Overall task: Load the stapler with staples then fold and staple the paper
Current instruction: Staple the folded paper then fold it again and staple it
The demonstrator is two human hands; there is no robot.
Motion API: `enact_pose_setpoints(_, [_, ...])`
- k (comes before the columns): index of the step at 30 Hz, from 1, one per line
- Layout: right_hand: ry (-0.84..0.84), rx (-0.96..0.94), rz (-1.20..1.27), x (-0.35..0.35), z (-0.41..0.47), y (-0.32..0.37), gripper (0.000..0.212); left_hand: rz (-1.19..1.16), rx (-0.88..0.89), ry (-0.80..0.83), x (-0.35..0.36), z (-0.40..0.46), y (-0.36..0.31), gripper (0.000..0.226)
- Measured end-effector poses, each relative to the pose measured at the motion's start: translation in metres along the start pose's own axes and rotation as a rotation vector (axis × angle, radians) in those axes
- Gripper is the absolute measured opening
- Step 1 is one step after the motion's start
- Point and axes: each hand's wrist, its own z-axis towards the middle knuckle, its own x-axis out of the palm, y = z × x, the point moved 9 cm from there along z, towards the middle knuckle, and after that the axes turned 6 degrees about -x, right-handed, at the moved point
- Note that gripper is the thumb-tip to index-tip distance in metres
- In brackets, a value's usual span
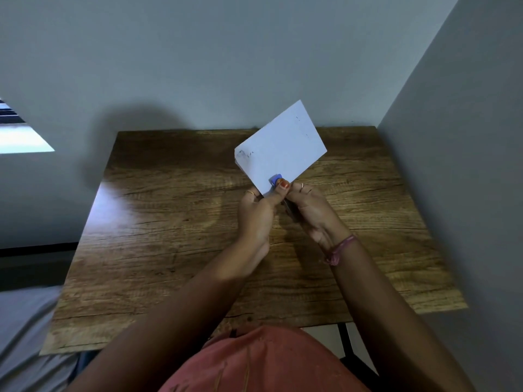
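paper: we hold it folded, lifted above the wooden table, tilted | stapler: blue tip on paper's near edge | left hand: pinching paper, thumb by stapler tip | right hand: curled around stapler body

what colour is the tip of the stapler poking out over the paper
Blue, seen in the head view: the stapler tip sits on the white paper.
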Motion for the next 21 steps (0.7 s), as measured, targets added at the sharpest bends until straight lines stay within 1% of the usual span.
enact_pose_setpoints(2, [-0.007,-0.007,-0.009,0.001,0.001,0.000,0.037,-0.015,-0.009,0.001,-0.001,0.002,0.000,0.035])
enact_pose_setpoints(4, [0.005,-0.020,0.043,0.004,0.001,0.002,0.029,-0.023,-0.022,0.031,-0.001,0.003,-0.002,0.032])
enact_pose_setpoints(7, [0.027,-0.021,0.065,0.006,-0.002,0.004,0.019,-0.027,-0.033,0.148,0.005,0.002,-0.007,0.034])
enact_pose_setpoints(9, [0.041,0.009,0.028,0.008,-0.004,0.002,0.016,-0.033,-0.047,0.199,0.005,0.001,-0.011,0.033])
enact_pose_setpoints(10, [0.048,0.028,0.001,0.008,-0.004,0.001,0.018,-0.039,-0.058,0.209,0.004,0.002,-0.013,0.031])
enact_pose_setpoints(13, [0.078,0.046,-0.019,0.010,-0.007,0.004,0.036,-0.040,-0.071,0.184,-0.003,0.005,-0.020,0.029])
enact_pose_setpoints(14, [0.095,0.045,0.007,0.010,-0.007,0.006,0.037,-0.057,-0.075,0.178,-0.004,0.005,-0.022,0.029])
enact_pose_setpoints(17, [0.114,0.059,0.074,0.008,-0.008,0.010,0.031,-0.116,-0.094,0.189,-0.003,0.004,-0.023,0.034])
enact_pose_setpoints(21, [0.096,0.052,0.106,-0.003,-0.006,0.014,0.032,-0.181,-0.087,0.198,-0.002,0.002,-0.029,0.029])
